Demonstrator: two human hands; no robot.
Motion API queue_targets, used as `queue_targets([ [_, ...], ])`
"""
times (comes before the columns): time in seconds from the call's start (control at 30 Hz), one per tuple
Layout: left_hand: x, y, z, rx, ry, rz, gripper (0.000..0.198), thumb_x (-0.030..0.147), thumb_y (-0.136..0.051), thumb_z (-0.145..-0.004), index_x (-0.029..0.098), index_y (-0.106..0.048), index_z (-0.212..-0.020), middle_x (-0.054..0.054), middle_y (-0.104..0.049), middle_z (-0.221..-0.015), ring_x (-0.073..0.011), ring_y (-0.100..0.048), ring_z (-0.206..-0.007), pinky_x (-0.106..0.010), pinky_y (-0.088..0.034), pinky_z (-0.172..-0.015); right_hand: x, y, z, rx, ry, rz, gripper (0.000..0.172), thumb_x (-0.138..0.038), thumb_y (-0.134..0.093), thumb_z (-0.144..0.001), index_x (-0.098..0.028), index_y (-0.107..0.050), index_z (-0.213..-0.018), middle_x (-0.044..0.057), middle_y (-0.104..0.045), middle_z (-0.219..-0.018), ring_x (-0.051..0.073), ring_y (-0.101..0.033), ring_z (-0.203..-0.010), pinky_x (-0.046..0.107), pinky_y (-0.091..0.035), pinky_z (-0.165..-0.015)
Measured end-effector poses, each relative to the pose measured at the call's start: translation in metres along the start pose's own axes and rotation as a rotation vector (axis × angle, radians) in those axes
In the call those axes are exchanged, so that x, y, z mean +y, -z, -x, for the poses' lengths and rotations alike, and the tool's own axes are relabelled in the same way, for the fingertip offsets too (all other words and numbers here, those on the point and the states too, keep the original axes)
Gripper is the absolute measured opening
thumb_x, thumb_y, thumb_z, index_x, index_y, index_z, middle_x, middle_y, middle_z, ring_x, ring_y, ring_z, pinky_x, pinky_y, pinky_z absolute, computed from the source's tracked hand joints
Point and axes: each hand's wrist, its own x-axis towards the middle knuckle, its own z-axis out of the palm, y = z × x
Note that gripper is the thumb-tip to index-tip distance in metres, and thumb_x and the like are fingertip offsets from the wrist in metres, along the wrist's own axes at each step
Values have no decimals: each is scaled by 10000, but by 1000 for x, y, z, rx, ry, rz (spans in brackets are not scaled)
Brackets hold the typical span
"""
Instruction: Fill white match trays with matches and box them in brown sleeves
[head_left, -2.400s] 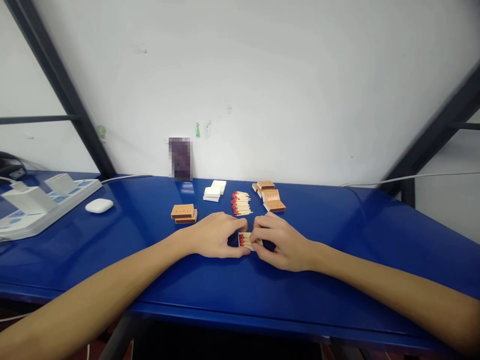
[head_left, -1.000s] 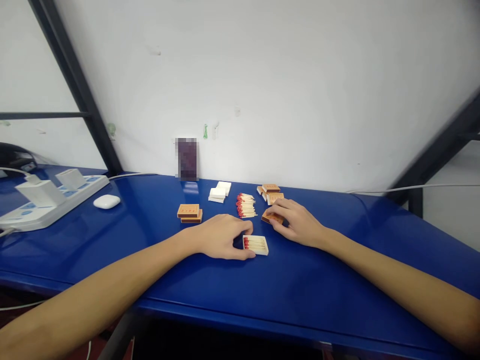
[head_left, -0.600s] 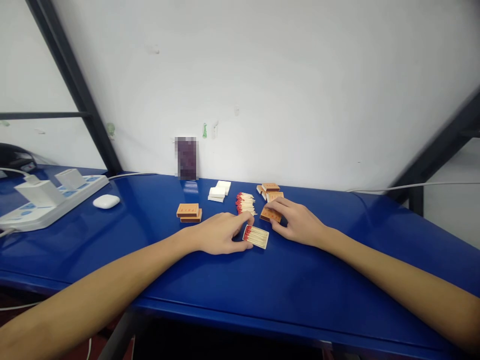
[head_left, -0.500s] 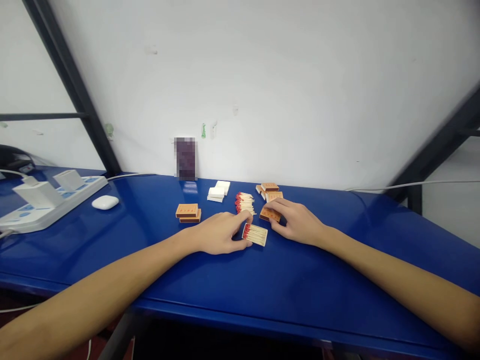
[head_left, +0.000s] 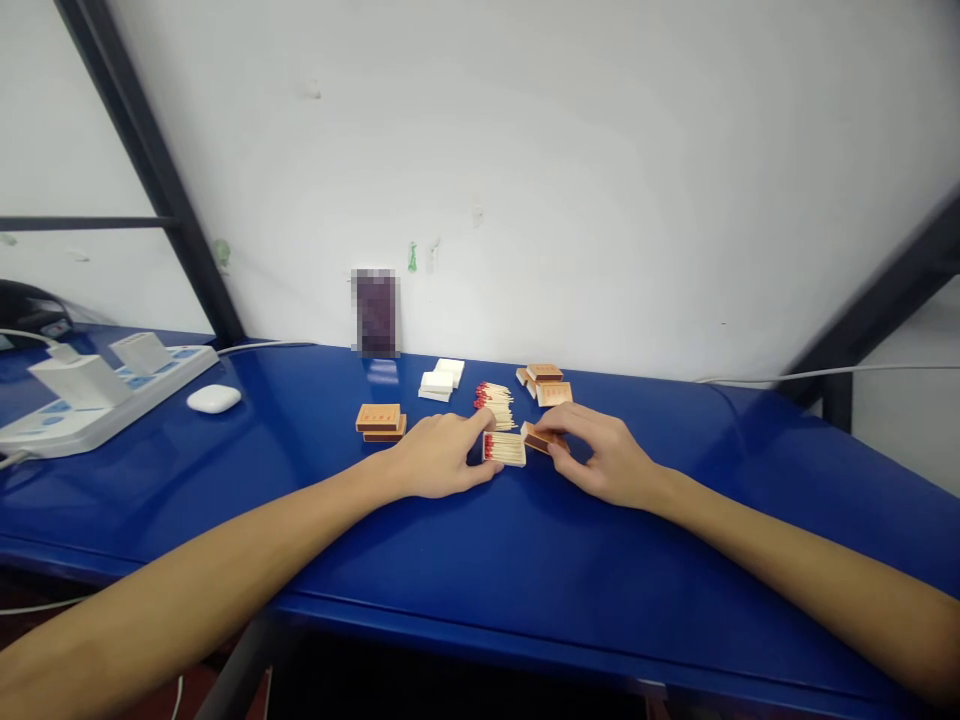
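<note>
My left hand (head_left: 446,452) pinches a white matchbox tray (head_left: 517,462) by its long sides, thumb at the near edge and fingers at the far one. Red-headed matches (head_left: 504,447) fill that tray. My right hand (head_left: 604,450) grips an orange matchbox sleeve (head_left: 541,440) between thumb and fingers, its end facing the tray's right end. A small gap seems to separate tray and sleeve. Just behind the tray lies a pile of loose matches (head_left: 495,400), heads to the left. Beyond my right hand are several more matchbox sleeves (head_left: 553,393).
Two stacked matchboxes (head_left: 379,418) sit left of my left hand. White empty trays (head_left: 437,383) lie farther back. A white earbud case (head_left: 214,399) and a power strip (head_left: 112,405) with chargers stand at the left of the blue table (head_left: 465,570). A blurred dark object (head_left: 376,312) leans on the wall.
My right hand has taken hold of the sleeve and turned it toward the tray. My left hand has straightened the filled tray, shifting it slightly away from me.
</note>
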Motion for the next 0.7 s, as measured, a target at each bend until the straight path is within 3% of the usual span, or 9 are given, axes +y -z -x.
queue_targets([
  [0.13, 0, -1, 0, 1, -12, -38, 337, 520, -509, -902, 202, -497, -1012, -26, -629, -753, -235, -626, -683, -290, -391, -558, 3, -2, -1, 5, 13, 87, 181, -134, -540, -782, -214, -586, -937, 43, -650, -857, 203, -604, -763, 364, -507, -722],
  [0.43, -3, -2, 0, -4, -40, -81, 346, 525, -485, -913, 197, -513, -1017, -52, -654, -821, -259, -646, -735, -300, -384, -560, -4, 0, 0, 46, 87, -22, 175, -144, -603, -747, -226, -527, -882, 48, -637, -873, 204, -614, -758, 355, -526, -695],
  [0.7, -2, 0, 0, -30, -39, -88, 351, 517, -487, -919, 188, -524, -1035, -67, -668, -867, -263, -654, -774, -307, -401, -588, 5, -3, 3, -53, 149, -17, 161, -152, -601, -800, -215, -542, -936, 67, -653, -937, 190, -631, -777, 323, -536, -677],
])
